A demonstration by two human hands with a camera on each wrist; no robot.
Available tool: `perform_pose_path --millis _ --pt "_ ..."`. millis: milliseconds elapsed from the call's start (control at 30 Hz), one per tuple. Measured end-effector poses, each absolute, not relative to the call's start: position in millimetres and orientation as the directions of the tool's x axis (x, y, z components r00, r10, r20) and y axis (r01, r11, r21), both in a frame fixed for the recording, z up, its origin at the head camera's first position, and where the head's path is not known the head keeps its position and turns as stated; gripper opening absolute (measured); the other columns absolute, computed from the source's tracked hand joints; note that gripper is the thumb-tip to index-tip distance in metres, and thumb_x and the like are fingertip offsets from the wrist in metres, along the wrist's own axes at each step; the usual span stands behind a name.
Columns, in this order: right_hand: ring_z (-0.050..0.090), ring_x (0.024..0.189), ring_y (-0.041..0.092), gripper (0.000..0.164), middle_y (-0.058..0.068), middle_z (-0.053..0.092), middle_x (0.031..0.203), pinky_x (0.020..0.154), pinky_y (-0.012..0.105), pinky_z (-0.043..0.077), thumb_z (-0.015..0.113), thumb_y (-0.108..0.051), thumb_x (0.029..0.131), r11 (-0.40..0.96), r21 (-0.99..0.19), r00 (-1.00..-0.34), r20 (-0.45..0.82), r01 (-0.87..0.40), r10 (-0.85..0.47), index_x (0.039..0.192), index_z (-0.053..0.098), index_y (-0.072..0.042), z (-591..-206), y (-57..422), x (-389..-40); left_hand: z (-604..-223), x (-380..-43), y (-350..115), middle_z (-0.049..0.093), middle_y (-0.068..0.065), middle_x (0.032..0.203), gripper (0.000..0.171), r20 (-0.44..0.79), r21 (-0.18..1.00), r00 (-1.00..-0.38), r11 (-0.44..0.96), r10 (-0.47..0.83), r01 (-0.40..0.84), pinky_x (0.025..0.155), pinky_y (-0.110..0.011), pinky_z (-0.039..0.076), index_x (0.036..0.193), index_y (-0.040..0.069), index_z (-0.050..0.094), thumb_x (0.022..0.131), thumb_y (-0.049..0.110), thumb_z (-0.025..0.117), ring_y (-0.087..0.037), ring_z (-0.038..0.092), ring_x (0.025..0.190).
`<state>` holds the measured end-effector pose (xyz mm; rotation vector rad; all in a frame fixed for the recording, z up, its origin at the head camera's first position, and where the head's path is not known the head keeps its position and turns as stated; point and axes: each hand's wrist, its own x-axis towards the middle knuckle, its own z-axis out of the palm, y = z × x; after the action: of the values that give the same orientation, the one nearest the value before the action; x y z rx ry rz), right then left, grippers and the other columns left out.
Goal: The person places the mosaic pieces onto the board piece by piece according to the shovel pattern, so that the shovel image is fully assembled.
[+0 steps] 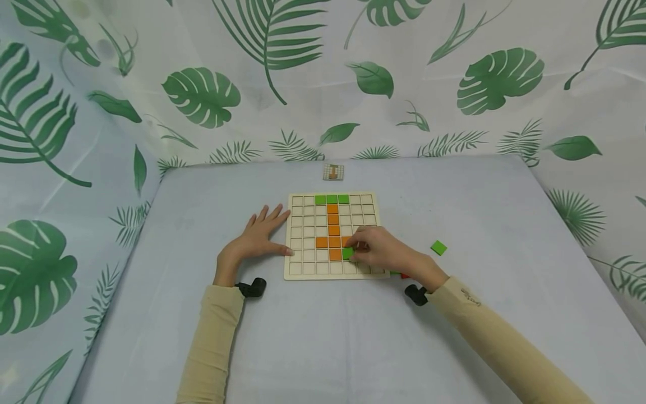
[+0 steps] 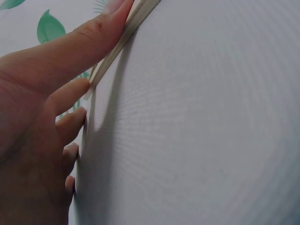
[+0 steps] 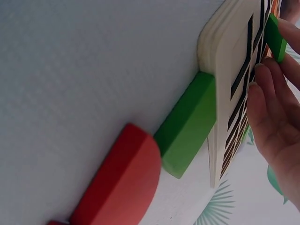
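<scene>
A pale wooden grid board (image 1: 303, 269) lies flat on the table. Three green square tiles (image 1: 331, 200) fill cells in its top row, and several orange tiles (image 1: 333, 219) form a column below with a crossing row. My right hand (image 1: 386, 249) pinches a green square tile (image 1: 347, 254) between thumb and finger, beside the lowest orange tile. In the right wrist view that green tile (image 3: 275, 38) is tilted over the grid. With fingers spread, my left hand (image 1: 257, 233) rests at the board's left edge, its thumb (image 2: 93, 35) touching the rim.
A small pattern card (image 1: 333, 172) lies behind the board. One green tile (image 1: 439, 247) lies apart on the right. Against the board's right edge are another green tile (image 3: 187, 124) and a red piece (image 3: 119, 180), partly under my right wrist in the head view.
</scene>
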<state>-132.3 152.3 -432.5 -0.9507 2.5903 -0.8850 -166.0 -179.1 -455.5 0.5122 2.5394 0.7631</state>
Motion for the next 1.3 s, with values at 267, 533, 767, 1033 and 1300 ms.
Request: perform_pose_path --millis 267,533,767,1033,1300 --pt "0.065 0.089 0.017 0.020 0.006 0.072 0.100 0.078 0.032 0.059 0.080 -0.004 0.086 0.617 -0.585 -0.759 -0.003 -0.527 -0.651 0.105 0.078 -0.001 -432.8 149.8 -130.9 -454.6 -166.4 -178.8 0.004 -0.012 0.174 0.108 -0.306 0.590 -0.836 0.780 0.456 0.210 0.128 -0.058 -0.009 0.166 0.013 0.018 0.085 0.044 0.081 -0.038 -0.012 0.160" --pt "0.063 0.088 0.020 0.020 0.008 0.071 0.098 0.078 0.034 0.056 0.081 -0.002 0.084 0.637 -0.560 -0.766 -0.007 -0.530 -0.643 0.103 0.078 -0.001 -433.4 148.1 -129.8 -455.5 -167.3 -178.5 0.004 -0.012 0.174 0.108 -0.311 0.580 -0.839 0.789 0.447 0.205 0.128 -0.057 -0.009 0.166 0.015 0.018 0.085 0.046 0.081 -0.037 -0.011 0.160" --pt "0.062 0.085 0.018 0.021 0.007 0.070 0.098 0.076 0.032 0.056 0.082 -0.003 0.083 0.637 -0.562 -0.766 -0.011 -0.527 -0.643 0.104 0.078 -0.002 -435.0 147.8 -130.5 -455.9 -167.1 -178.9 0.004 -0.012 0.174 0.108 -0.311 0.583 -0.840 0.787 0.445 0.201 0.128 -0.058 -0.008 0.166 0.015 0.018 0.084 0.046 0.082 -0.038 -0.011 0.160" --pt "0.061 0.086 0.019 0.023 0.008 0.070 0.100 0.076 0.031 0.056 0.082 -0.004 0.084 0.618 -0.590 -0.757 -0.018 -0.519 -0.653 0.106 0.076 -0.001 -434.2 148.3 -129.2 -457.0 -167.1 -179.2 0.004 -0.012 0.174 0.108 -0.308 0.589 -0.839 0.783 0.448 0.202 0.128 -0.058 -0.008 0.166 0.014 0.018 0.084 0.046 0.082 -0.038 -0.011 0.160" --pt "0.066 0.092 0.021 0.026 0.009 0.071 0.105 0.080 0.034 0.058 0.079 -0.002 0.086 0.629 -0.604 -0.778 -0.023 -0.490 -0.628 0.111 0.076 0.000 -428.2 153.3 -124.0 -456.2 -166.7 -179.3 0.004 -0.011 0.174 0.108 -0.312 0.588 -0.839 0.785 0.445 0.198 0.128 -0.058 -0.009 0.166 0.015 0.019 0.084 0.045 0.082 -0.037 -0.011 0.160"
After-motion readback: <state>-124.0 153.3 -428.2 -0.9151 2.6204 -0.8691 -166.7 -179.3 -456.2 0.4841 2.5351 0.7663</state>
